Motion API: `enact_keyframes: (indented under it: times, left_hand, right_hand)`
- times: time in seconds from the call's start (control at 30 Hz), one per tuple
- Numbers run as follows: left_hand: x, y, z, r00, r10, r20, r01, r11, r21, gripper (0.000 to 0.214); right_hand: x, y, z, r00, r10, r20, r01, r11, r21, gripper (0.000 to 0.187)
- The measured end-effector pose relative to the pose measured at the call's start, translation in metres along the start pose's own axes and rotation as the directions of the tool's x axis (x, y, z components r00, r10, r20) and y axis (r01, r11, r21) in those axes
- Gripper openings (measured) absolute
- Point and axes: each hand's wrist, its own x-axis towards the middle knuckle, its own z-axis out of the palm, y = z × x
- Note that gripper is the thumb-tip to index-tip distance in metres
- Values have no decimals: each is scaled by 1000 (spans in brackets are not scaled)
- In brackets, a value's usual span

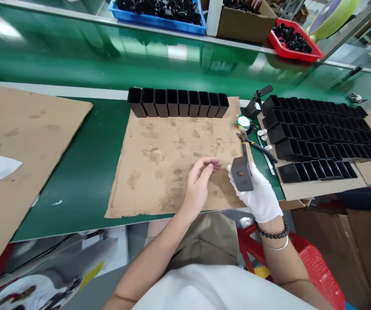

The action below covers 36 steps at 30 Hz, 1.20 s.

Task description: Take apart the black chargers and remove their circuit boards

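Note:
My right hand (263, 198), in a white glove, grips a black rectangular plastic case (243, 178) near the front edge of the cardboard. The case's closed end, with a small hole in it, faces me. My bare left hand (199, 183) is just left of the case, apart from it. Its fingers reach loosely toward the case with the thumb close by, and I see nothing in them. Black-and-yellow pliers (261, 148) lie just beyond the held case. A row of black open-topped cases (178, 104) stands along the far edge of the cardboard sheet (143, 172).
More rows of black cases (317, 146) fill the right side. Near them lie a small green part with a white disc (243, 122), round clear pieces (263, 132) and a black part with a raised flap (253, 108). A green conveyor belt (85, 56) runs behind.

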Motion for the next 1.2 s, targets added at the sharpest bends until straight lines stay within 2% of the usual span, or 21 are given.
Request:
enact_keyframes:
  times: [0.1,0.17,0.23,0.4,0.53,0.6,0.63,0.7,0.73,0.8,0.87,0.93,1.1,1.2]
  left_hand:
    - [0,0,-2,1000,-6,-7,6,1000,-24,15]
    - [-1,1,-2,1000,-11,-1,11,1000,-28,14]
    - [-1,1,-2,1000,-20,4,20,999,-36,14]
    - [-2,3,-3,999,-46,12,47,998,-29,13]
    - [-1,2,-3,998,-61,19,62,998,-33,13]
    - [-1,2,-3,998,-66,15,66,997,-48,13]
    - [-2,3,-3,998,-62,8,62,996,-59,14]
    - [-4,6,-3,999,-32,-5,32,997,-68,16]
    - [-5,7,-3,1000,-12,9,13,998,-59,18]
    - [-9,10,-3,995,2,99,0,1000,-26,23]
    - [-12,12,-3,977,-29,213,30,1000,-1,31]
    - [-13,11,-3,961,-63,269,61,998,14,35]
    - [-11,9,-3,962,-64,266,57,998,34,35]
    - [-9,9,-4,961,-70,268,68,998,19,36]
  right_hand:
    - [-4,-2,11,985,162,55,-170,952,253,28]
    - [-10,-6,21,959,266,94,-279,843,460,22]
    - [-16,-12,31,940,323,108,-323,748,579,23]
    - [-32,-30,49,936,342,81,-309,690,654,30]
    - [-36,-33,52,938,338,71,-308,725,616,26]
    - [-36,-27,50,960,279,39,-254,798,546,14]
    - [-35,-23,49,977,213,3,-187,853,487,13]
    - [-34,-13,46,991,-13,-130,50,957,286,27]
    - [-34,-8,45,966,-166,-199,198,969,149,33]
    - [-34,0,42,858,-443,-259,429,897,-109,39]
    - [-34,3,41,780,-581,-233,531,811,-246,38]
    - [-36,3,40,767,-612,-195,551,783,-289,32]
    - [-40,-4,38,762,-625,-170,528,752,-395,28]
    - [-42,-7,39,767,-621,-161,528,754,-391,28]
